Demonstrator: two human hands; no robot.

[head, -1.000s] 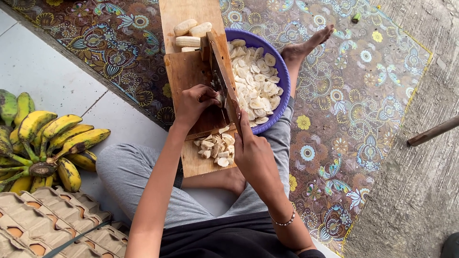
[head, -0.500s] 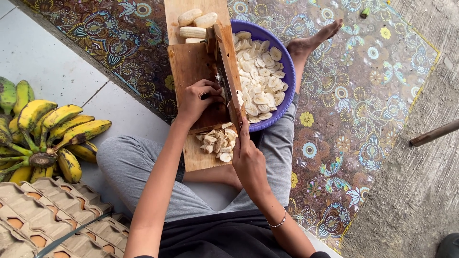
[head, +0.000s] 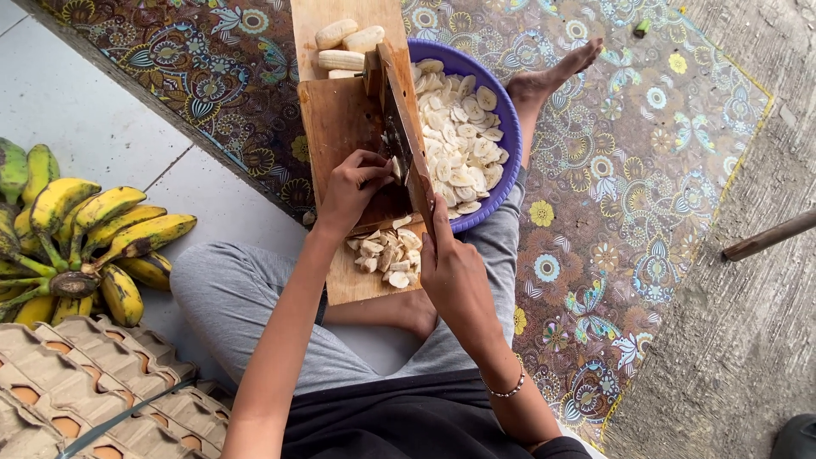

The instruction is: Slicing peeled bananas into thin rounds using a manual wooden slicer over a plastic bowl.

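A long wooden board (head: 340, 119) lies across my lap, with a hinged wooden-handled slicer blade (head: 399, 102) fixed along its right side. My left hand (head: 355, 189) presses a peeled banana piece against the blade. My right hand (head: 455, 272) grips the near end of the slicer handle. A heap of cut banana slices (head: 387, 252) lies on the board between my hands. Three peeled bananas (head: 348, 44) rest at the board's far end. A purple bowl (head: 501, 110) full of slices sits to the right of the board.
A bunch of ripe yellow bananas (head: 76, 234) lies on the tiled floor at left. Cardboard egg trays (head: 93, 374) sit at lower left. A patterned cloth (head: 612, 187) covers the ground under my outstretched foot (head: 552, 76). A stick (head: 769, 238) lies at right.
My left hand has pushed the banana piece closer to the blade. My right hand stays on the slicer handle. The view has shifted slightly.
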